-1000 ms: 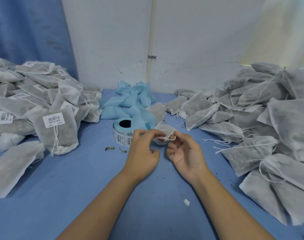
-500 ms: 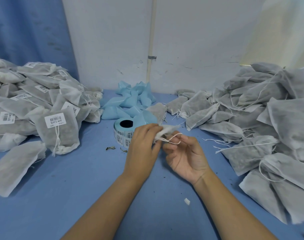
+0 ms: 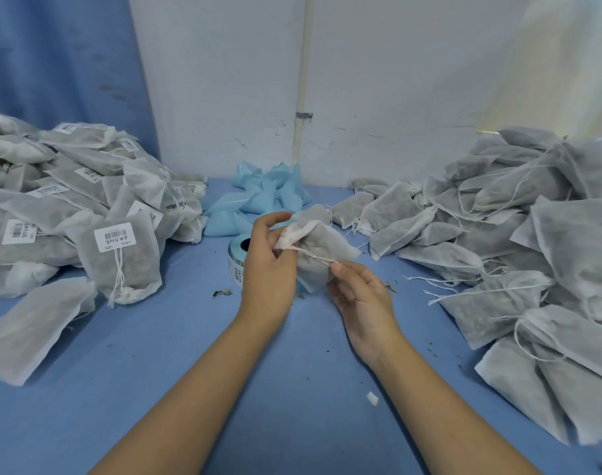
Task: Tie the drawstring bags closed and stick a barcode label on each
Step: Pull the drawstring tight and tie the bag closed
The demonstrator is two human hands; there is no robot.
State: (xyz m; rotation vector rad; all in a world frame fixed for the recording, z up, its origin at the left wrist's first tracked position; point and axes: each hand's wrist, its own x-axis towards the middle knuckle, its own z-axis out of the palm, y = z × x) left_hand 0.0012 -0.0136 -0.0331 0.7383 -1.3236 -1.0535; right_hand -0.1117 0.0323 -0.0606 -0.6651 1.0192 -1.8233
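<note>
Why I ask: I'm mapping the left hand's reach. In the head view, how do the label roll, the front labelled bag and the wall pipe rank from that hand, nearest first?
1. label roll: just behind the left hand, partly hidden.
2. front labelled bag: to the left, at the pile's edge.
3. wall pipe: farthest, on the back wall.

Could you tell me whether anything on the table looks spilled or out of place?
Dried leaf bits lie loose on the table beside the label roll, probably spilled filling, and a small white scrap lies beside the right forearm.
</note>
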